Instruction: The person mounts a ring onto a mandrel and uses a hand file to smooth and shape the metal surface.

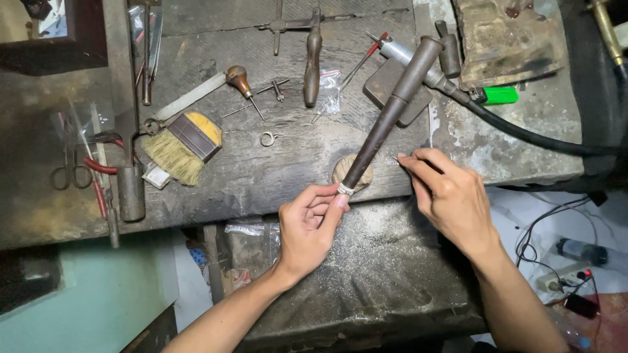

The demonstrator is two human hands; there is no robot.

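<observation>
We see no bowl, box or tray on the counter (275,170); the only containers are small clear plastic bags (329,88) at 12 o'clock from the hands, and we cannot tell what they hold.

Our left hand (307,225) has its fingers (324,196) clenched around the thin lower end of a dark tapered mandrel (392,104). A silver ring (345,190) sits on that end, touching the thumb and fingertips. The mandrel slants up toward 1 o'clock, with its thick end over the back of the counter. Its lower end rests against a round wooden peg (356,173) at the counter's front edge, just behind the ring.

Our right hand (448,196) lies at 3 o'clock from the ring, near it but apart. Its fingers are pinched on a thin metal tool (394,159) whose tip points toward 9 o'clock, at the mandrel shaft just above the ring; we cannot tell whether the tip touches.

At 10 o'clock from the left hand lie a flat brush (180,147) with pale bristles and a loose metal ring (267,138). Farther toward 9 o'clock are scissors (70,173). At 12 o'clock lie wooden-handled gravers (313,59). At 1 o'clock, a flexible-shaft handpiece (409,55) with a black hose (536,140) passes a green lighter (500,96).
</observation>
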